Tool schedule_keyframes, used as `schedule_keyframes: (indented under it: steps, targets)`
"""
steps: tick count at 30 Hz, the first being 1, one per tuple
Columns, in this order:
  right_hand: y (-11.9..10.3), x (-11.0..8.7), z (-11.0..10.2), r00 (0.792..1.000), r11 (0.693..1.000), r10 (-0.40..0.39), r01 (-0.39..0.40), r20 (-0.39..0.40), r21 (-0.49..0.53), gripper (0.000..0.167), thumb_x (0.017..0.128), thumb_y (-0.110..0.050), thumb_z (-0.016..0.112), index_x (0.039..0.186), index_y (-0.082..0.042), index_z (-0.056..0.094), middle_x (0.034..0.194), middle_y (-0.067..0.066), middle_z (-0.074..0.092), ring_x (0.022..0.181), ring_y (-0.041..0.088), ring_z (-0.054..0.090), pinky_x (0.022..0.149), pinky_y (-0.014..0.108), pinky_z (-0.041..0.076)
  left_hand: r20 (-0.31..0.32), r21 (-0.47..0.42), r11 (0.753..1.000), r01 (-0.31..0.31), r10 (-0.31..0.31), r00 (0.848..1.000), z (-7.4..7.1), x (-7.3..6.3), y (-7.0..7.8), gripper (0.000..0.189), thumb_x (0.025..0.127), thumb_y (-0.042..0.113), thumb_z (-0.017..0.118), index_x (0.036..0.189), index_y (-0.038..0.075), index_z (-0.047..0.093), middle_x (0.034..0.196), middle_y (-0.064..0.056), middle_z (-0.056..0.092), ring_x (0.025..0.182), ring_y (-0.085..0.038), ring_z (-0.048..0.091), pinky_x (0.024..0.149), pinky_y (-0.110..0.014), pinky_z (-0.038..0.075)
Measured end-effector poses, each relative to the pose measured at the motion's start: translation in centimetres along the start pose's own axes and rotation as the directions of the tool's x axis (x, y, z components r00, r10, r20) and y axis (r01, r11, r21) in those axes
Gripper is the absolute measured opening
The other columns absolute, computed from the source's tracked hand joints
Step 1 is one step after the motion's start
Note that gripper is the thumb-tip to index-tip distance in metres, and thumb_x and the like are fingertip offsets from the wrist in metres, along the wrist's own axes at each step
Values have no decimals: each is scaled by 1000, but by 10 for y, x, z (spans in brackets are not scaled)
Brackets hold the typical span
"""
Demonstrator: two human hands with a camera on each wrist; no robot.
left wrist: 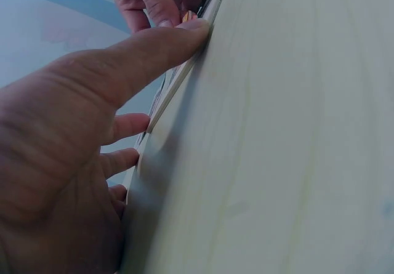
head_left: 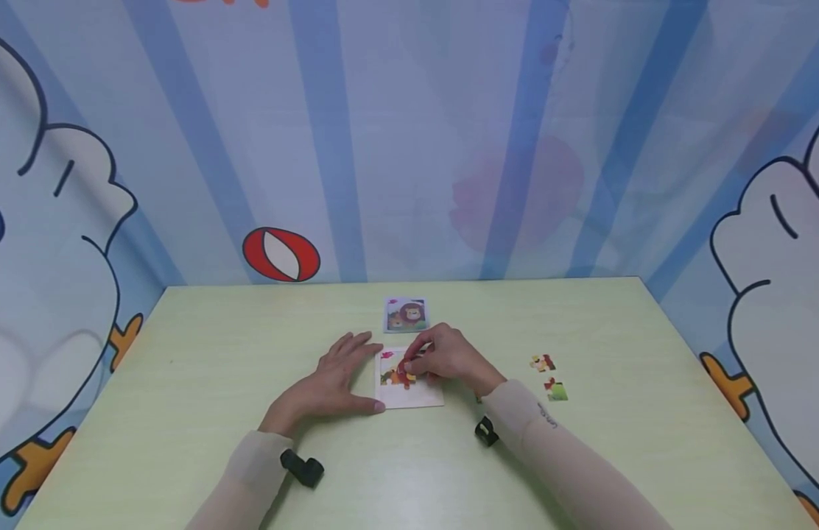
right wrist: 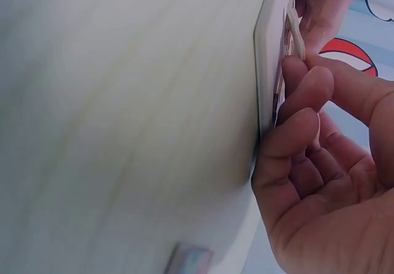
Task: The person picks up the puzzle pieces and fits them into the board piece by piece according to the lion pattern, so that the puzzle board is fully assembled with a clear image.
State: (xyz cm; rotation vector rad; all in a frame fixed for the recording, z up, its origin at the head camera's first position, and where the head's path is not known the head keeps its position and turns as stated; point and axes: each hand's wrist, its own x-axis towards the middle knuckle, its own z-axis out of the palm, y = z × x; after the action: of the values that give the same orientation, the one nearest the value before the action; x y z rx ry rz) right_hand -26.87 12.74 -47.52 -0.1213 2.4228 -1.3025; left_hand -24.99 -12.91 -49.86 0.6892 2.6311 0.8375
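Four edges bound the white puzzle board (head_left: 419,396), which lies flat just below the middle of the head frame, well apart from the left and right edges of the surface (head_left: 191,368); the far edge of the surface runs along the striped wall (head_left: 409,169) at mid-height of the frame. Between the board and the picture card (head_left: 406,315) above it there is a narrow gap. On the right, a wider stretch of surface separates the board from the loose puzzle pieces (head_left: 556,389). Count: one board, one lion picture card, two loose pieces just beside each other at centre right, and one held piece (right wrist: 296,35). One further coloured item (right wrist: 191,260), blurred, shows at the bottom of the right wrist frame; its kind cannot be told. The left hand (head_left: 331,379) has a wide grip: thumb at the lower left corner of the board, fingers extended by the upper left corner. The right hand (head_left: 449,355) has a narrow grip, pinching the held piece between thumb and index finger over the board. That piece sits at the fingertips, tilted on edge in the right wrist frame. The assembled section (head_left: 389,377) occupies the board's left part, directly beside the pinching fingertips in the head frame.
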Motion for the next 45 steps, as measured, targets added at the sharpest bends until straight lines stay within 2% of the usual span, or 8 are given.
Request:
schedule_keyframes:
  steps: [9,17,24,30,35,45]
  targets:
    - [-4,-1,1,1000,997,-23,23,-11,-70,10,90,-19,87,96,-13,81,86,3,75,57,12,55,52,22,48,3,3,1000,4,-4,1000,0,1,0,101,82,53,88,166,25,40,182,-5,18,171,-39,2,130,-77,16]
    - [-7,0,4,1000,992,-18,15,-21,-125,10,91,-18,86,95,-13,79,84,3,74,61,14,56,53,23,47,1,-3,1000,1,-1,1000,1,1,-1,101,82,53,89,166,24,40,182,-6,18,171,-40,2,131,-77,14]
    - [-9,0,7,999,973,-23,12,-46,-230,13,90,-20,87,93,-14,75,91,3,71,68,16,57,57,26,44,3,-5,1000,11,-11,1000,1,0,-2,101,82,53,89,166,25,40,182,-5,18,171,-39,2,131,-77,14]
    - [-10,0,6,999,978,1,-10,-45,-211,14,91,-19,87,94,-12,75,90,5,71,66,17,58,56,25,46,1,-7,1000,9,-9,1000,1,0,-1,101,82,53,89,166,25,40,182,-5,18,171,-39,2,131,-77,15]
    - [-7,0,6,999,981,-10,1,-44,-194,16,90,-19,87,93,-12,74,82,4,70,62,15,57,54,24,44,-1,-11,1000,-2,2,1000,3,1,-3,101,82,53,89,166,25,41,182,-5,19,171,-39,3,130,-77,16]
    - [-4,1,4,999,987,-25,19,-37,-160,18,90,-23,87,95,-12,73,81,3,70,63,15,57,55,24,44,1,-6,1000,2,-2,1000,2,1,-3,101,82,54,89,166,26,40,182,-4,18,171,-39,2,130,-78,16]
